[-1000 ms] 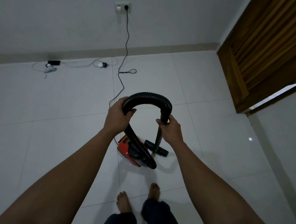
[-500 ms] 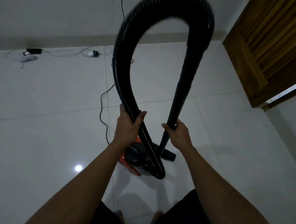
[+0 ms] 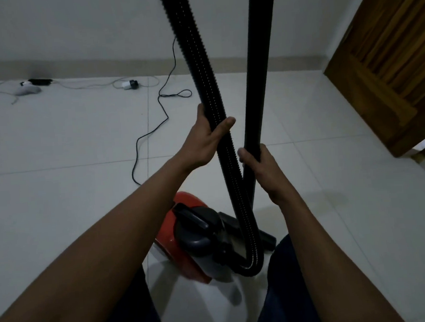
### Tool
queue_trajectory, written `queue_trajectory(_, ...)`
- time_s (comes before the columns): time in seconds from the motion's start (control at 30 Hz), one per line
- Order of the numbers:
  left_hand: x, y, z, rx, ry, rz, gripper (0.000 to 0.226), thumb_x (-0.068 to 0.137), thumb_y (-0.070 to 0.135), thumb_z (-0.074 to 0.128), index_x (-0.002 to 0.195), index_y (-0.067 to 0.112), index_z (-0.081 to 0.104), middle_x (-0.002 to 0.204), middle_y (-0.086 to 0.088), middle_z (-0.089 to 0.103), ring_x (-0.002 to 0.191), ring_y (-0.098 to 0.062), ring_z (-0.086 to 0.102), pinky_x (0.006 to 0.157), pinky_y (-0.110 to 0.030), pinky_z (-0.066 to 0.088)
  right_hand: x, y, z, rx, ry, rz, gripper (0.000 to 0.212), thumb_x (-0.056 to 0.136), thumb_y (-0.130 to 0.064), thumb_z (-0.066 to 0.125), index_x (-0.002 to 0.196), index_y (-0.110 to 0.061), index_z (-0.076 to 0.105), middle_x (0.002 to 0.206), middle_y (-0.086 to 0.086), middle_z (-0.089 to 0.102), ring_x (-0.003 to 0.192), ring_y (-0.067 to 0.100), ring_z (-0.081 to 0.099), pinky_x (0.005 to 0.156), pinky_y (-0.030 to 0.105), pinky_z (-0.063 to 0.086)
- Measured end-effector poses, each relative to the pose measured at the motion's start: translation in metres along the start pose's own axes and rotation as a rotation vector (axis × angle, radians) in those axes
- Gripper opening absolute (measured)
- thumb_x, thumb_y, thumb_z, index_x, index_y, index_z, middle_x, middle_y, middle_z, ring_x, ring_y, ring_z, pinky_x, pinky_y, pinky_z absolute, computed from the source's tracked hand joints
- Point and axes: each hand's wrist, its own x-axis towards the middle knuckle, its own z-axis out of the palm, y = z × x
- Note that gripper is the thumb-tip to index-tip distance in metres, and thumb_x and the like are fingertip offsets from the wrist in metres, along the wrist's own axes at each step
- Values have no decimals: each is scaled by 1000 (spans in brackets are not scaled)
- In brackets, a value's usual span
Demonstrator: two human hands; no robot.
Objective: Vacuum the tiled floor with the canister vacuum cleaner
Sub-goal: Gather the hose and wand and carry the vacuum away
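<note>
1. Far left, by the wall, a tangle of pale cables (image 3: 28, 88) and a white plug (image 3: 129, 84) lie on the tiled floor (image 3: 69, 149).
2. A thin black power cord (image 3: 164, 111) snakes across the tiles towards me.
3. My left hand (image 3: 205, 141) grips the ribbed black hose (image 3: 195, 62), fingers curled behind it and thumb laid across its front.
4. That hose runs up out of view. Below my hand it drops and bends into the canister vacuum cleaner (image 3: 193, 236).
5. The canister sits on the floor between my legs. It has a red-orange shell, a dark grey top and a black carry handle.
6. My right hand (image 3: 259, 168) wraps the smooth black tube (image 3: 259, 71), fingers closed round it and thumb on its left side.
7. Far right stands a slatted wooden door (image 3: 387, 63).
</note>
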Motion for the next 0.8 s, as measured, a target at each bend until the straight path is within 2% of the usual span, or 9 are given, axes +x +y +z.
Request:
queue_trajectory(0.13,7,6,6,6,-41,-15,51,101,41,53,139,15,29,103,12,50,91,3,55,85,-20,49,-11,8,12,-63,45,13,104,65,-39,95,146,-24,32,124,-9,55,108,5,61,83,24,53)
queue_trajectory(0.2,6,17,4,22,-97,26,53,100,43,53,141,19,28,110,13,52,100,0,57,92,-25,50,-17,5,17,-88,126,24,94,70,-32,91,144,-24,34,118,-8,60,102,8,65,78,26,54)
queue_trajectory(0.3,-4,4,-5,113,-112,57,58,98,57,48,146,30,30,125,9,54,108,-10,58,95,-31,49,-18,4,22,-60,229,28,59,80,-22,79,128,-23,44,102,-6,64,82,7,65,65,24,47)
queue_trajectory(0.37,-24,-33,-11,225,-42,-87,76,87,79,37,150,38,26,134,2,54,115,-17,57,98,-39,47,-19,4,24,-54,253,18,51,81,-22,76,123,-23,47,100,-6,64,78,5,63,62,22,45)
queue_trajectory(0.43,-51,-76,-15,406,-41,-352,100,76,93,27,155,30,24,147,-7,49,129,-25,51,107,-48,42,-21,5,24,-37,270,18,49,80,-22,77,120,-22,48,98,-6,64,76,7,64,61,22,46)
queue_trajectory(0.57,-94,-144,-18,568,-256,-835,110,81,86,38,154,5,26,154,-22,38,139,-38,41,113,-48,37,-22,6,22,-12,302,19,46,82,-22,77,119,-21,49,94,-7,63,73,8,62,61,25,46)
queue_trajectory(0.63,-104,-164,-19,515,-302,-871,118,70,97,31,144,6,48,144,-22,51,127,-36,53,104,-43,45,-22,7,23,-4,298,13,45,83,-22,77,118,-21,48,94,-6,63,73,9,62,60,25,46)
queue_trajectory(0.7,-109,-180,-16,486,-287,-843,119,65,100,24,136,11,58,140,-18,56,121,-35,57,92,-35,43,-23,7,23,5,296,10,45,84,-22,77,119,-21,49,94,-7,63,73,8,62,60,24,47)
queue_trajectory(0.8,-107,-181,-13,493,-277,-834,91,84,82,34,135,10,59,138,-17,56,120,-34,56,89,-34,40,-25,7,21,8,297,12,45,83,-22,77,118,-21,49,94,-7,63,73,9,62,61,24,47)
